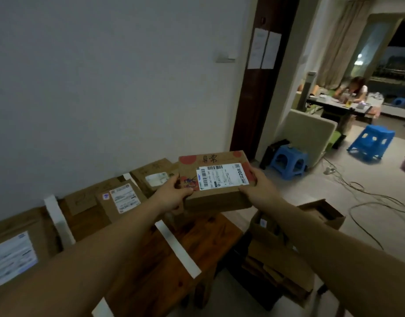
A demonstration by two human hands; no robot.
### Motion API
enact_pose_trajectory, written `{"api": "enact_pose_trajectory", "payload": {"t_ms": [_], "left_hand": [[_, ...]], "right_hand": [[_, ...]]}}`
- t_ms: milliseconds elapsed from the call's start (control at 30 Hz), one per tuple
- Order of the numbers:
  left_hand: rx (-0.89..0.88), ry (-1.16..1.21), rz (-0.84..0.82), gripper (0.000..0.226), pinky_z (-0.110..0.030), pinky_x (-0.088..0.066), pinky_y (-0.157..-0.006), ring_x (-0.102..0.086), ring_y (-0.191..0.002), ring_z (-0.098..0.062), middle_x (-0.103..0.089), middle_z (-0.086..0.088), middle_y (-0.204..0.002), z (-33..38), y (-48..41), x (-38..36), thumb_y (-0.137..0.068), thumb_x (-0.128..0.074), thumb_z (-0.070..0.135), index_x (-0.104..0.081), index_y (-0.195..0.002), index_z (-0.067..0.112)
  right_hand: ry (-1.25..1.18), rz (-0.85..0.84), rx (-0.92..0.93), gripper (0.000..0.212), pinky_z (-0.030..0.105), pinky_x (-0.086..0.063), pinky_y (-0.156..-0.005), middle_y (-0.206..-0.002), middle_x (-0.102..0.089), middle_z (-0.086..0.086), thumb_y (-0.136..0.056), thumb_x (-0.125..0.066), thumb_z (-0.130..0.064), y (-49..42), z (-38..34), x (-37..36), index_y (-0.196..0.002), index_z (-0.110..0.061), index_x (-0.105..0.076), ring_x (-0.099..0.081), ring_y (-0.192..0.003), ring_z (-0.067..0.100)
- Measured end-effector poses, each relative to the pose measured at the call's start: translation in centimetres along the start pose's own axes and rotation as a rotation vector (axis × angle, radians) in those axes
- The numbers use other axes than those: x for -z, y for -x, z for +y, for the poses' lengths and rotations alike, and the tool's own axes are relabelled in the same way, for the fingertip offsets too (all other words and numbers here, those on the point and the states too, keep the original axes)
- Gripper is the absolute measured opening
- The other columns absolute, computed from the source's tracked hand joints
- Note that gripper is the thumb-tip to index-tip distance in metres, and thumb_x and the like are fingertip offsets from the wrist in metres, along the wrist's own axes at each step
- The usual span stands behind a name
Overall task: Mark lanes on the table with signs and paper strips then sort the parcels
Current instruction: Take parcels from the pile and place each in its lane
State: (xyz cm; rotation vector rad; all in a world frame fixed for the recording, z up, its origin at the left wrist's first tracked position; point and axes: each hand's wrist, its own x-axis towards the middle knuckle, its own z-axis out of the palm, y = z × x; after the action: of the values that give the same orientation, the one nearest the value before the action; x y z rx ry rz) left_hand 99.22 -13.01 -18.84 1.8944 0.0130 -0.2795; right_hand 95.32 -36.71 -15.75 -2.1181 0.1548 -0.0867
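Observation:
I hold a brown cardboard parcel (216, 197) with red dots, black handwriting and a white shipping label, raised above the right end of the wooden table (210, 236). My left hand (174, 193) grips its left edge and my right hand (257, 187) grips its right edge. White paper strips (176, 248) (58, 221) lie across the table as lane dividers. Other labelled parcels (121, 202) (154, 176) (14, 250) rest on the table along the wall. Cardboard signs with handwriting (81, 201) lean by them.
An open cardboard box (320, 217) holding more parcels stands on the floor right of the table. Two blue plastic stools (288, 160) (370, 141), cables on the floor, a beige sofa and a person seated at a far table fill the room beyond.

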Motion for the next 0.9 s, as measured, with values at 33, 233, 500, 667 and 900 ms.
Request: {"api": "enact_pose_trajectory", "payload": {"t_ms": [33,233,500,667,900], "left_hand": [[0.008,-0.006,0.028,0.062,-0.026,-0.045,-0.062,-0.054,-0.085,-0.008,-0.052,0.017,-0.093,-0.2,-0.6,-0.1,-0.089,-0.06,0.026,-0.029,-0.143,0.028],[0.123,0.003,0.236,0.05,-0.027,-0.049,-0.063,-0.056,-0.086,-0.013,-0.052,0.016,-0.094,-2.0,-2.3,-2.7,-0.089,-0.06,0.029,-0.038,-0.134,0.03],[0.373,0.173,0.468,0.051,-0.028,-0.047,-0.06,-0.055,-0.084,-0.012,-0.055,0.008,-0.095,-6.4,-0.6,-11.6,-0.087,-0.062,0.019,-0.04,-0.132,0.028],[0.406,0.105,0.477,0.054,-0.013,-0.045,-0.055,-0.056,-0.081,-0.002,-0.055,0.015,-0.092,-8.8,0.6,-15.8,-0.086,-0.063,0.013,-0.04,-0.134,0.023],[0.304,-0.174,0.523,0.065,-0.01,-0.043,-0.088,-0.047,-0.111,-0.002,-0.044,0.009,-0.131,-11.1,0.7,-18.6,-0.085,-0.067,0.017,-0.035,-0.141,0.021]], "right_hand": [[0.007,-0.036,0.021,0.053,0.029,-0.043,-0.082,-0.099,-0.049,-0.016,-0.089,-0.064,-0.024,-1.4,0.2,-0.1,-0.136,-0.024,-0.039,-0.05,-0.089,0.006],[0.085,-0.29,0.149,0.03,0.024,-0.042,-0.077,-0.097,-0.049,-0.018,-0.087,-0.066,-0.034,-8.7,3.5,-0.5,-0.11,-0.036,-0.046,-0.05,-0.086,0.003],[0.083,-0.626,0.196,0.031,0.018,-0.043,-0.071,-0.087,-0.052,-0.035,-0.074,-0.072,-0.051,-12.6,11.9,-0.2,-0.095,-0.056,-0.05,-0.052,-0.087,-0.007],[0.13,-0.712,0.201,0.03,0.03,-0.051,-0.087,-0.101,-0.058,-0.023,-0.081,-0.07,-0.042,-12.7,17.6,-0.8,-0.107,-0.044,-0.055,-0.058,-0.102,0.006],[0.249,-0.725,0.253,0.053,0.031,-0.038,-0.101,-0.129,-0.041,0.0,-0.093,-0.055,-0.036,-13.0,21.5,-2.7,-0.143,-0.036,-0.036,-0.047,-0.119,0.02]]}}
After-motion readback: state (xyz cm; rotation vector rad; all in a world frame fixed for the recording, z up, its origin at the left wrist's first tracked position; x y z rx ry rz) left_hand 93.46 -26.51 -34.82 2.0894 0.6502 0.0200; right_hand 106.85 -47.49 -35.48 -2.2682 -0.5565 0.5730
